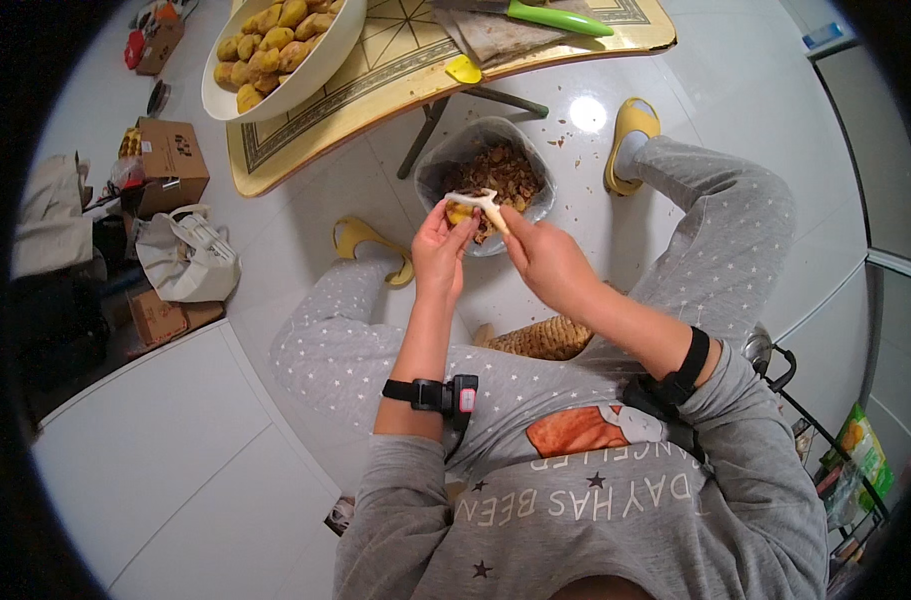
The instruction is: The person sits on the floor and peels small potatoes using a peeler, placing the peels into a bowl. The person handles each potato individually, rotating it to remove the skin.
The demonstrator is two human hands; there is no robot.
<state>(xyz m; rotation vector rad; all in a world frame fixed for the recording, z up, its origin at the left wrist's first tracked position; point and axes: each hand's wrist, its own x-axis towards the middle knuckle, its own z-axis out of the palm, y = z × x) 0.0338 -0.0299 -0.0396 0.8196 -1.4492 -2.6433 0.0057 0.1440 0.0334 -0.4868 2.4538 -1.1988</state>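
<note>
My left hand (442, 244) grips a small yellow tuber (459, 213), which looks like a potato and is partly covered by my fingers. In my right hand (549, 259) is the handle of a white Y-shaped peeler (487, 204), its head against or just over the tuber. Both hands are above the near side of a bin with a clear plastic liner (430, 174). Brown peelings (506, 171) lie in the bin. A white bowl (209, 88) heaped with yellow, patchily brown tubers (271, 52) stands on the table at the upper left.
The patterned table (335, 120) holds a green-handled knife (560, 18) on a grey cloth (485, 45), with a yellow piece (464, 70) at the edge. Peel scraps dot the floor. A woven stool (538, 340) is beneath me. Cardboard boxes (174, 157) and a white bag (189, 259) stand left.
</note>
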